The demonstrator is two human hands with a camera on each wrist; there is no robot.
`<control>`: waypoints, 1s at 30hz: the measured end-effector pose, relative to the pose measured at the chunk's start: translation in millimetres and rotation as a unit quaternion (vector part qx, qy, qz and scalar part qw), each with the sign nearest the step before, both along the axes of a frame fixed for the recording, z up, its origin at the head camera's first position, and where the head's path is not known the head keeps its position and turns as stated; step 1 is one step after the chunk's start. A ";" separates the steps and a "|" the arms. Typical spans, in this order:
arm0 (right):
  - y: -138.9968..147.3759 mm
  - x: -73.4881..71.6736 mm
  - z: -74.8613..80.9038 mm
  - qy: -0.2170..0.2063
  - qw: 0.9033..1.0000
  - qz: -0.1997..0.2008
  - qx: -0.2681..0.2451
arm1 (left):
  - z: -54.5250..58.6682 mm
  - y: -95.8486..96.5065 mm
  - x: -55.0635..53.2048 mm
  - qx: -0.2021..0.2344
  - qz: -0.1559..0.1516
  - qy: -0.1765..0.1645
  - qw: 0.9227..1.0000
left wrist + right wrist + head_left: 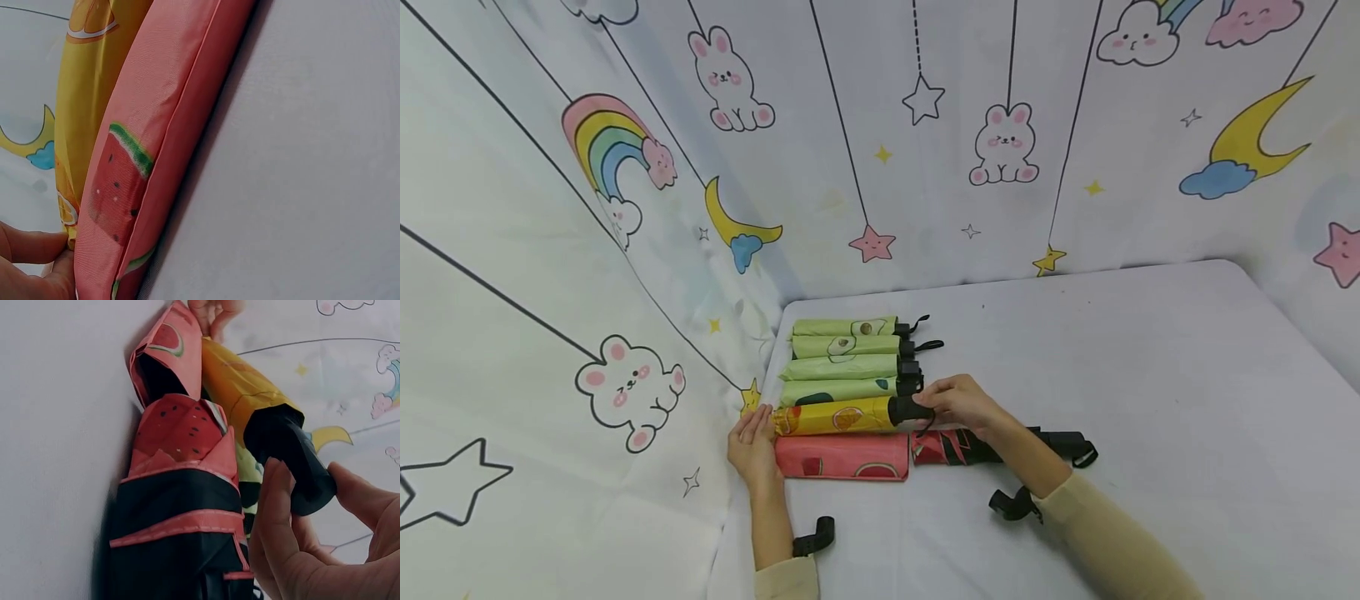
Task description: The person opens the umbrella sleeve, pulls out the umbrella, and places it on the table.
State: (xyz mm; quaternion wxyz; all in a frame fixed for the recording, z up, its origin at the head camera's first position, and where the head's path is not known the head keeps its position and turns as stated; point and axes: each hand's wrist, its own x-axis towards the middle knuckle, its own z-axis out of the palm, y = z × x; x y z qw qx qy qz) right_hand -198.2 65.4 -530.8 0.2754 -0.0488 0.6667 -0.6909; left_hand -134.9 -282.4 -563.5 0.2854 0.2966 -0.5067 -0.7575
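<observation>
A yellow folded umbrella [838,417] with an orange-slice print lies crosswise between both hands. My right hand [962,404] grips its black handle [300,462], thumb on one side and fingers on the other. At the opposite end, my left hand [752,450] pinches the tip of the yellow cover between thumb and finger, as the left wrist view shows. Just nearer to me is a pink watermelon-print umbrella sleeve [842,458], its dark mouth facing right. Beside that mouth lies a red and black folded umbrella [178,434], partly hidden behind my right forearm in the head view.
Several green avocado-print folded umbrellas [842,367] lie in a row beyond the yellow one, handles to the right. The white table [1150,375] meets a patterned curtain [820,167] at the back and left. Black wrist mounts [1015,504] stick out from both forearms.
</observation>
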 end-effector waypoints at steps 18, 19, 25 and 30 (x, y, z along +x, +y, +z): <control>15.4 1.3 4.6 -0.002 1.000 0.010 -0.015 | 0.3 1.3 -0.8 -0.004 0.001 -0.004 1.000; 16.3 1.3 4.9 0.000 1.000 0.010 -0.015 | 0.5 1.4 -0.9 -0.004 0.002 -0.002 1.000; 20.1 0.5 6.0 0.006 1.000 0.013 -0.017 | 0.7 1.9 -0.9 -0.002 0.003 0.005 1.000; 22.6 1.4 6.8 0.008 1.000 0.013 -0.017 | -0.4 3.2 -0.5 0.009 0.001 0.008 1.000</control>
